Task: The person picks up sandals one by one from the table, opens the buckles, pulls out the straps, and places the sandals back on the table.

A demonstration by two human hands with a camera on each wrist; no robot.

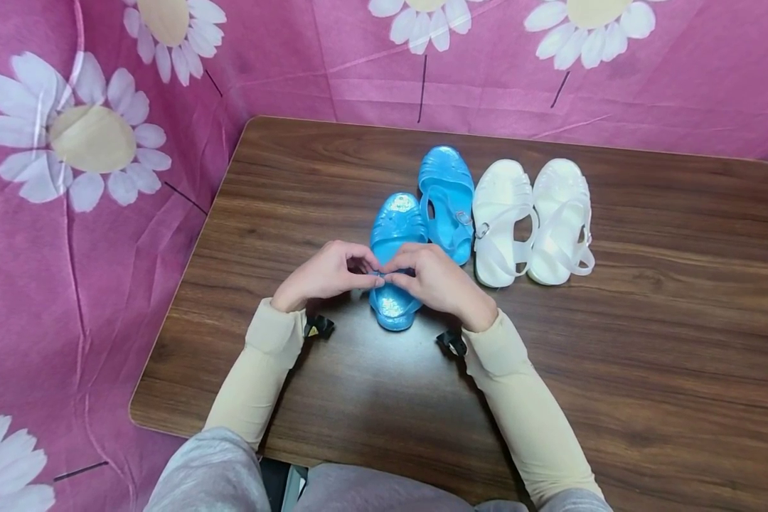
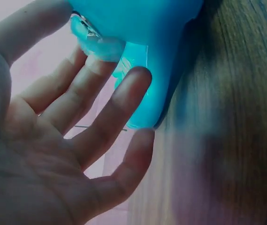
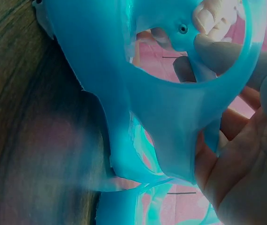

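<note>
A glossy blue jelly sandal (image 1: 397, 224) sits on the table between both hands, toe pointing away. From its left side my left hand (image 1: 326, 272) pinches the ankle strap at the buckle; the metal buckle (image 2: 90, 29) shows under the thumb in the left wrist view. Opposite it, my right hand (image 1: 438, 277) pinches the strap between thumb and forefinger. In the right wrist view the thin strap (image 3: 203, 72) runs between those fingers, close to a small rivet (image 3: 183, 29). The fingertips of both hands meet over the sandal. A second blue sandal (image 1: 446, 167) stands just beyond, to the right.
A pair of white jelly sandals, the left one (image 1: 500, 188) and the right one (image 1: 558, 186), stands right of the blue pair. All are on a brown wood-grain table (image 1: 665, 341). Pink flowered cloth (image 1: 281, 64) hangs behind and left of the table.
</note>
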